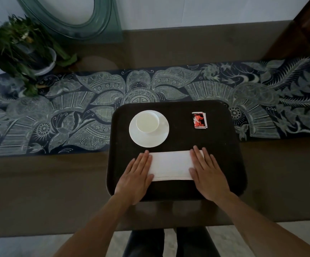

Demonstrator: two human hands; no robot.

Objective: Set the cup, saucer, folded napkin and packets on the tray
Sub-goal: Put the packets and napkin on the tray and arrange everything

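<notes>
Two hands flat on the tray's near half, nothing gripped. Left hand (138,170) has straight fingers, tips and thumb lying over the left end of the folded napkin (170,165); right hand (205,172) mirrors it on the right end. Neither curls round or pinches the cloth. My read: they press from both ends to square the napkin with the tray's near edge and flatten the fold so it stays put.

Landmark is the tray (219,164), dark, rounded corners, sitting on the brown table (39,191) with its far edge overlapping the patterned runner (67,108).

- Napkin: 1, white, long rectangle, lies crosswise in the tray's near-centre.
- Saucer (148,135): 1, white, in the tray's far-left part, just beyond the napkin, a dark gap between them.
- Cup (147,121): 1, white, upright on the saucer, looks empty, sits off-centre toward the saucer's far rim.
- Packets (199,120): red-and-black stack in the tray's far-right part, well apart from the saucer. White edges peek out underneath, so more than one; exact count not readable.

Judgement: all four item types are on the tray; only napkin alignment seems left.

Off the tray: potted plant (22,49) far left of it, framed oval mirror (76,15) on the wall beyond.
</notes>
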